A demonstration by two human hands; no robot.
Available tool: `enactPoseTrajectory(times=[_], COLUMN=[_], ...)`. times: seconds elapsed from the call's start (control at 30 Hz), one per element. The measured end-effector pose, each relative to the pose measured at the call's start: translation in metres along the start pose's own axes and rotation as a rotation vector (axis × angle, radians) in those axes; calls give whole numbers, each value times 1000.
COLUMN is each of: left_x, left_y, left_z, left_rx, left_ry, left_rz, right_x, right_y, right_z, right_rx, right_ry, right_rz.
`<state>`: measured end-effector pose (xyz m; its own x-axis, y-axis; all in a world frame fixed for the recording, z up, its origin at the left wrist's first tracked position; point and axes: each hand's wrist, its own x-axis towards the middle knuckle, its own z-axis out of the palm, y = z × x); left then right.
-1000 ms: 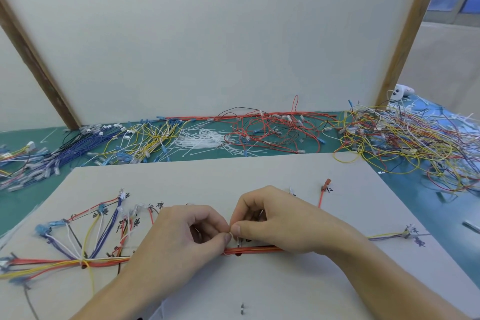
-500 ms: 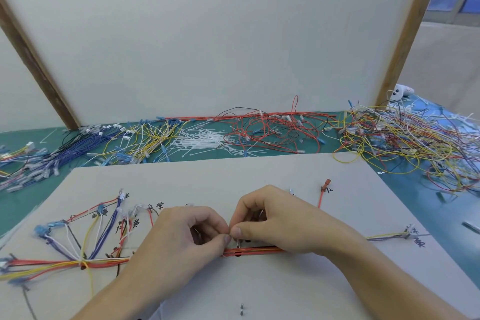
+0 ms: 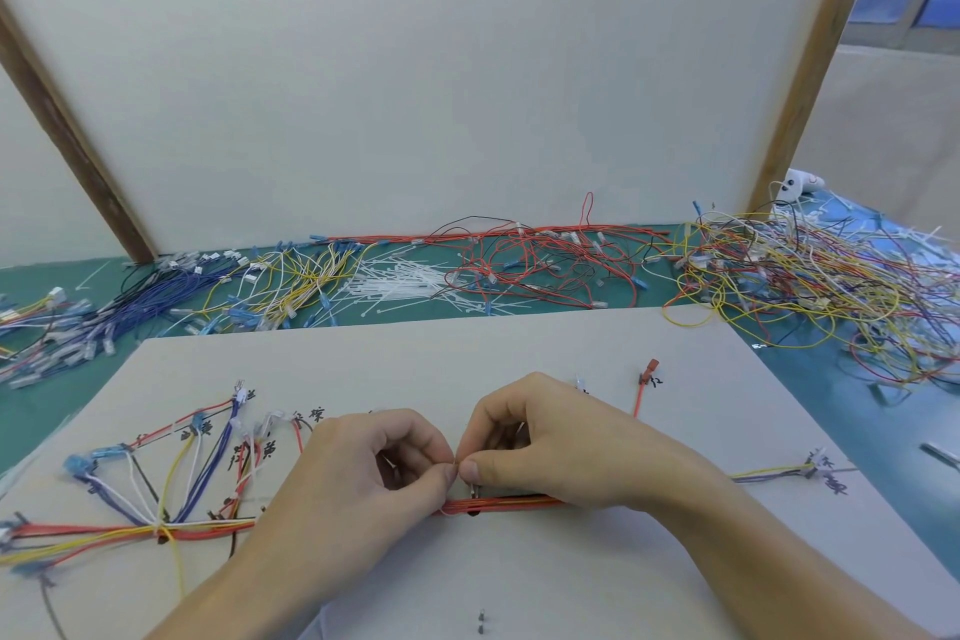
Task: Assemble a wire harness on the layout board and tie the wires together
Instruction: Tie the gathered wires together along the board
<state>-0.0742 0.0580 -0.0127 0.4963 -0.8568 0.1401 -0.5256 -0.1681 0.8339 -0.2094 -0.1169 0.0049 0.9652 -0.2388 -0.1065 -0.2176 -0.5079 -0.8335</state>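
- Pins: two small metal stubs at 6 o'clock, nearest the viewer, standing on the layout board.
- Wire bundle: mostly red, with yellow; runs from 9 to 3 o'clock across the board, passing under both hands. A white cable tie appears looped round it just below the thumbs, though it is too thin to trace fully.
- Left hand: fingers curled, thumb and forefinger pinched together over the bundle, apparently on the tie; the thing pinched is not clearly seen.
- Right hand: fingers curled likewise, thumb tip touching the left thumb tip; what it pinches is hidden.
- Handling note, a judgement: the step looks like cinching a tie. Keep the wires flat and parallel, feed the tail squarely, pull snug against the bundle without crushing insulation.
- Branch fan: blue, white, yellow and red leads spread at 9 o'clock, already tied at the junction.
- Red lead: at 1 o'clock, terminal upward.
- Spare ties: white heap at 12 o'clock on the green desk, among loose wires.
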Motion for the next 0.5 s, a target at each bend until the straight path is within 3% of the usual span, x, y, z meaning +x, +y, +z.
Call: enactPoseTrajectory(times=[0.5], left_x=[0], left_y=[1], left_z=[0], left_rx=[-7], left_ry=[-9], left_rz=[-6], right_x=[-1], right_y=[-1], right_z=[-2], right_rx=[55], right_ry=[-6], right_rz=[19])
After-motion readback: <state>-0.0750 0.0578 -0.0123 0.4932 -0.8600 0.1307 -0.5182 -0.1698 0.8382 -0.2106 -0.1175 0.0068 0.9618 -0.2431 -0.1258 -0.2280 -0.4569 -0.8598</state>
